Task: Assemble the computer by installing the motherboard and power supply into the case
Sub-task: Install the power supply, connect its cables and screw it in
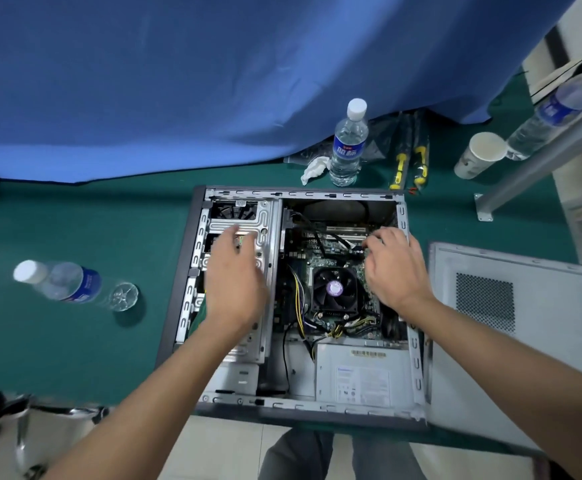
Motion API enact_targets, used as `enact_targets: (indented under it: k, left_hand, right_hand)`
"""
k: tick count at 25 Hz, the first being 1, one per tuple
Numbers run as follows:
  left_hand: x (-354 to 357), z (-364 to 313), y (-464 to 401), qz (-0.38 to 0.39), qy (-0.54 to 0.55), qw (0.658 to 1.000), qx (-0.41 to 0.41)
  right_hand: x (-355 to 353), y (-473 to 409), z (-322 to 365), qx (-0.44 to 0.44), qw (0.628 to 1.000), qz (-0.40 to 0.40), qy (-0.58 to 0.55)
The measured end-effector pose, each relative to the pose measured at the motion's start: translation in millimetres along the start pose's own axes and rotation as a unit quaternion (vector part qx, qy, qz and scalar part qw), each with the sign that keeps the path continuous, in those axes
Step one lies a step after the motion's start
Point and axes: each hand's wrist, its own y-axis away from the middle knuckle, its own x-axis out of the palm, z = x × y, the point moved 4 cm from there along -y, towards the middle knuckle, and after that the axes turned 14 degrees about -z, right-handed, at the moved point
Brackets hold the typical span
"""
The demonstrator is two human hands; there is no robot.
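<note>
Forearms are stretched over the case (pixel 417 341). A black cable (pixel 346 244) is pinched by the right hand (pixel 395 268) at the motherboard's (pixel 320 261) far right; the left hand (pixel 236 271) rests flat, fingers straight, on the drive cage (pixel 265 220). Power supply (pixel 362 372) is seated near.

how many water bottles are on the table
3: one bottle upright behind the case, one lying left of it, one tilted at far right. The curtain may hide more.

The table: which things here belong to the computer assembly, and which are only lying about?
Job: case, motherboard, power supply, side panel, screwdrivers, both hands.

Lying about: upright water bottle, tipped bottle, paper cup, crumpled tissue.
</note>
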Motion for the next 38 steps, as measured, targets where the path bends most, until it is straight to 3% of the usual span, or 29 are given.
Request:
enact_targets:
  k: [3,6,9,11,12,14,17,20,21,22,24,25,26,29,31,34,38]
  left_hand:
    - [-26.2,40.1,28.3,0.028,-0.071,0.995,-0.071]
    - [-30.2,47.9,51.2,0.08,-0.071,0.993,-0.058]
    - [-45.6,46.1,47.7,0.072,0.011,0.992,-0.104]
    - [-57.5,52.1,45.8,0.059,0.103,0.971,-0.208]
    - [-61.8,51.2,47.5,0.06,0.161,0.95,-0.259]
    - [-65.0,30.5,59.2,0.094,0.311,0.883,-0.339]
    - [-57.8,-29.7,86.0,0.17,0.467,0.778,-0.384]
    - [-47.4,-73.2,103.9,0.201,0.52,0.747,-0.361]
    - [-44.0,-82.3,110.0,0.202,0.52,0.757,-0.339]
    - [-40.6,-87.6,115.2,0.194,0.496,0.79,-0.305]
    - [-31.0,-93.6,122.1,0.15,0.348,0.904,-0.198]
    - [-25.5,-94.1,124.5,0.116,0.263,0.945,-0.156]
    - [-20.4,-97.1,126.0,0.093,0.202,0.965,-0.139]
    - [7.7,-112.3,133.1,0.123,0.053,0.983,-0.126]
    - [20.4,-118.7,138.7,0.124,-0.047,0.987,-0.086]
    - [32.1,-123.4,141.6,0.102,-0.07,0.99,-0.073]
    - [39.4,-129.7,145.8,0.08,-0.071,0.991,-0.074]
  right_hand:
    - [0.2,-2.2,0.2,0.01,0.998,-0.022,-0.055]
    - [-5.1,4.4,-0.8,0.025,0.992,-0.057,-0.111]
    - [-27.1,12.3,2.5,0.064,0.973,-0.118,-0.189]
    - [-48.6,23.6,15.0,0.099,0.951,-0.155,-0.248]
    - [-57.2,35.4,24.6,0.116,0.944,-0.131,-0.281]
    - [-71.4,71.0,47.9,0.132,0.917,0.005,-0.376]
    - [-85.8,125.5,77.2,0.142,0.819,0.236,-0.503]
    - [-87.6,143.3,65.2,0.189,0.805,0.256,-0.502]
    - [-88.7,145.2,54.0,0.23,0.795,0.257,-0.498]
    - [-89.4,147.8,40.5,0.261,0.788,0.261,-0.493]
    - [-92.9,151.8,9.6,0.292,0.781,0.253,-0.491]
    - [-95.5,152.3,-5.1,0.308,0.771,0.238,-0.504]
    - [-96.0,151.5,-21.1,0.328,0.761,0.212,-0.518]
    - [-82.7,145.6,-75.1,0.415,0.737,0.12,-0.52]
    - [-63.6,141.6,-106.5,0.45,0.732,0.102,-0.501]
    - [-21.2,135.0,-143.1,0.455,0.777,0.106,-0.423]
    - [26.8,117.4,-151.9,0.413,0.85,0.052,-0.322]
